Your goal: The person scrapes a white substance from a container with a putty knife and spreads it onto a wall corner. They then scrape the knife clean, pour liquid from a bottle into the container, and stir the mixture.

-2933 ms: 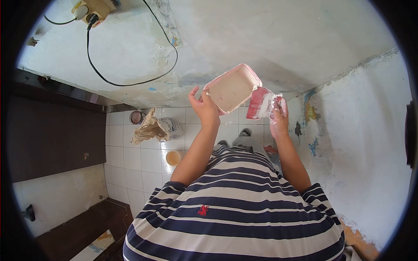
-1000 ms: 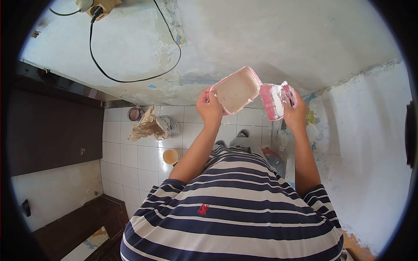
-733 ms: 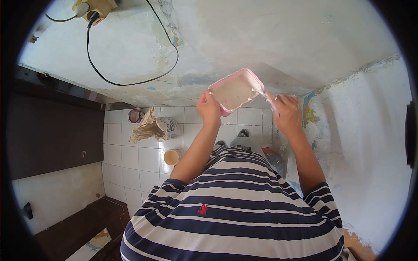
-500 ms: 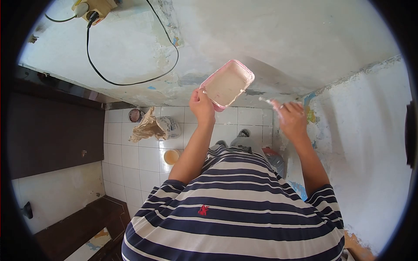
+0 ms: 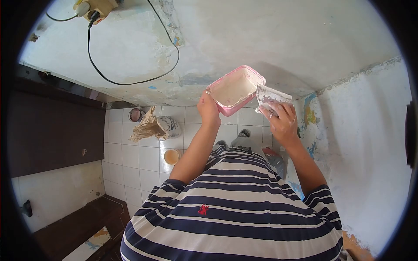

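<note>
My left hand grips the near-left corner of a pink plastic tub, its thumb over the rim. Whitish filler paste coats the inside of the tub, which is tilted with its opening facing up toward me. In my right hand is a flat putty scraper, smeared white, fingers spread across its face and closed on it. The scraper's left edge is right at the tub's right rim. White paste also marks the right fingers.
A patchy, plastered wall stands ahead, with another wall at the right. A black cable loops from a socket block. On the tiled floor are a paper sack, a white bucket and a cup.
My right hand has moved left and turned, bringing the scraper's flat face into view beside the tub. The tub has shifted slightly right and down and tipped.
</note>
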A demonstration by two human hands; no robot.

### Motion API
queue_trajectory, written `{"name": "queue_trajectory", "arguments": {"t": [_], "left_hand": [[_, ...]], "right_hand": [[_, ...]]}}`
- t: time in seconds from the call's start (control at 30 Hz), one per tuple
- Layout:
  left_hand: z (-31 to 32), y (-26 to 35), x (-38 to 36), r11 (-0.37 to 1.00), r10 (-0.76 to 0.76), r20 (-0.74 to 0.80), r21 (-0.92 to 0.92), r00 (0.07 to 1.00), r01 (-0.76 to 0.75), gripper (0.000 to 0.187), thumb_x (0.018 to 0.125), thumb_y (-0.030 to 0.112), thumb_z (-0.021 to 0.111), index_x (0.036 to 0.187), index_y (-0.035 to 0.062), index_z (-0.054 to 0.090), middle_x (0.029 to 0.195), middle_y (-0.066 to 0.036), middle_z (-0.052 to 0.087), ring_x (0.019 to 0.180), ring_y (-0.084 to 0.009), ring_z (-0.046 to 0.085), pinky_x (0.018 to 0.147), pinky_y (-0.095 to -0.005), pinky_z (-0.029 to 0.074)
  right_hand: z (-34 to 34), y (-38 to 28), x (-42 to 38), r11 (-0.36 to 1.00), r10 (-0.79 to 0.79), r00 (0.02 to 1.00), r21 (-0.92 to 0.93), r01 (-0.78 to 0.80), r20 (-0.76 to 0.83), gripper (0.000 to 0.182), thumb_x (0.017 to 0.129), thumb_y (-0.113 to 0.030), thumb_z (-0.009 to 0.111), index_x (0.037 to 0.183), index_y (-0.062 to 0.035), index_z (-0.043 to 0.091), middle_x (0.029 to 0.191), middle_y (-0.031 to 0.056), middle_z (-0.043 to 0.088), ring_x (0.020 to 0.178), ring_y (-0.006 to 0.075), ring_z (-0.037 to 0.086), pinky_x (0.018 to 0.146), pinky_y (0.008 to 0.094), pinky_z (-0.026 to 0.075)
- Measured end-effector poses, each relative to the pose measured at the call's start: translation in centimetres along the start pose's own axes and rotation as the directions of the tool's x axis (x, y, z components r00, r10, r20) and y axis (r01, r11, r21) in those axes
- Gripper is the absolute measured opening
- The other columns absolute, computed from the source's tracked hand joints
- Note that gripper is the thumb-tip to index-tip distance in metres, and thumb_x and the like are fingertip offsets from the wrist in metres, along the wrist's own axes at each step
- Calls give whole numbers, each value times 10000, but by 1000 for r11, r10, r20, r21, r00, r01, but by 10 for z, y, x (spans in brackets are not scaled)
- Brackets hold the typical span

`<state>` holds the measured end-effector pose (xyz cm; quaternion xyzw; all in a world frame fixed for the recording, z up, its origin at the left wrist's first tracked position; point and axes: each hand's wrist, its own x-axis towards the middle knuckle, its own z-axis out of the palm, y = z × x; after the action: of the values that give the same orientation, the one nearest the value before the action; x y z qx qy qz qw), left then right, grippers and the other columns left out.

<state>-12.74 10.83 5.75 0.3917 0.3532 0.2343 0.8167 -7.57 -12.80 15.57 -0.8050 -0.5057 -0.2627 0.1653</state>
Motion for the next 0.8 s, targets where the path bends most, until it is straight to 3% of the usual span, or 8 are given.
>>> {"name": "queue_trajectory", "arguments": {"t": [0.27, 0.3, 0.37, 0.43, 0.47, 0.57, 0.63, 0.8], "left_hand": [[-6, -1, 9, 999, -31, -28, -22, 999, 30, 462, 1050, 394, 430, 1277, 13, 560, 1195, -110, 658, 1027, -205, 674, 791, -332, 564], [-6, -3, 8, 999, -32, -26, -22, 999, 31, 462, 1050, 394, 430, 1277, 13, 560, 1195, -110, 658, 1027, -205, 674, 791, -332, 564], [-7, -5, 8, 1000, 17, -1, -23, 1000, -17, 424, 1046, 373, 444, 1231, 15, 577, 1125, -95, 671, 956, -188, 676, 753, -324, 556], [-4, -1, 3, 999, 33, -20, -17, 999, -33, 326, 1031, 288, 475, 1118, 7, 616, 1033, -79, 672, 894, -151, 638, 736, -302, 517], [-1, 1, 0, 999, 50, -44, -11, 998, -50, 253, 1016, 204, 506, 1005, -2, 654, 941, -63, 674, 831, -113, 600, 718, -280, 478], [1, 2, -5, 982, 175, -31, 75, 984, -173, 225, 1005, 194, 548, 940, 2, 647, 862, -46, 659, 775, -92, 571, 691, -262, 453], [5, 6, -12, 977, 198, -26, 84, 980, -195, 224, 1003, 195, 559, 937, -1, 646, 848, -45, 657, 766, -92, 570, 694, -258, 452], [3, -3, -8, 975, 211, -21, 82, 977, -209, 228, 1004, 202, 569, 932, 0, 644, 858, -43, 660, 773, -88, 569, 685, -257, 449]], "right_hand": [[-12, 2, -13, 999, 17, 998, 31, -15, -62, 367, 752, -46, 696, 1104, -128, 756, 998, 45, 678, 908, 236, 641, 786, 387, 484], [-12, 6, -12, 992, 93, 992, 90, -86, -85, 364, 768, -22, 688, 1117, -104, 748, 980, 66, 680, 890, 253, 645, 776, 387, 494], [-7, 10, -8, 976, 174, 979, 151, -157, -106, 361, 784, 1, 679, 1130, -80, 740, 962, 87, 681, 871, 270, 649, 766, 386, 503], [2, 10, -1, 880, 437, 885, 279, -384, -163, 348, 827, 42, 651, 1153, -54, 723, 922, 123, 679, 822, 303, 649, 735, 383, 519], [3, 11, 2, 881, 438, 884, 277, -384, -166, 348, 827, 42, 651, 1153, -54, 723, 922, 123, 679, 822, 303, 649, 735, 383, 519], [4, 7, 13, 848, 493, 856, 310, -430, -158, 325, 855, 40, 654, 1164, -44, 712, 888, 142, 672, 779, 313, 645, 707, 377, 519], [2, -4, 19, 786, 552, 833, 354, -507, -32, 331, 838, 42, 666, 1158, -32, 710, 873, 149, 662, 760, 320, 645, 689, 391, 515], [-8, -15, 43, 796, 516, 855, 401, -453, -58, 312, 843, 31, 667, 1149, -16, 708, 856, 161, 654, 733, 313, 644, 665, 386, 511]]}}
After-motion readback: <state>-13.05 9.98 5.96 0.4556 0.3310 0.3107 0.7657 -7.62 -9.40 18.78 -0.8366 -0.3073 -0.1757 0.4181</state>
